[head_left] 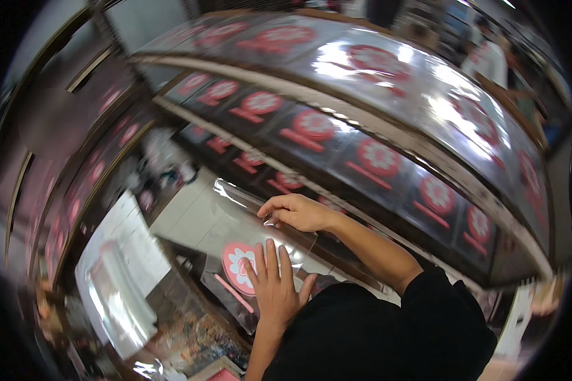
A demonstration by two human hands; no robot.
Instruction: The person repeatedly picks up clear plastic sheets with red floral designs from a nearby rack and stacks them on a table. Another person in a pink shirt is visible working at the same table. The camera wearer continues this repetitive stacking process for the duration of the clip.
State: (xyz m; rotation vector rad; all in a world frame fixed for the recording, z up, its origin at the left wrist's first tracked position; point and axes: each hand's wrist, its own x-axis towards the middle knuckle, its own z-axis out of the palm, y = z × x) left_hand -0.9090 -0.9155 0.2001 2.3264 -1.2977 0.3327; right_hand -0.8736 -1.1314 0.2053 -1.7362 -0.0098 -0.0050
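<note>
My left hand (274, 286) lies with its fingers spread over a pink round print with a white flower (233, 259). A pink bar runs beside that print on the same see-through sheet. My right hand (299, 213) is further off, its thumb and fingers pinched on a clear plastic sheet (240, 198) near its edge. The clear sheet shines and lets the pale floor tiles show through. Whether the sheet under my left hand and the one in my right are the same piece, I cannot tell.
Long rack shelves (388, 120) ahead hold several clear sheets with pink flower prints. Another rack (102, 159) stands left. A paint-stained table (190, 330) at lower left bears white paper (124, 238) and curled clear film (117, 305). A person in white (487, 62) is far right.
</note>
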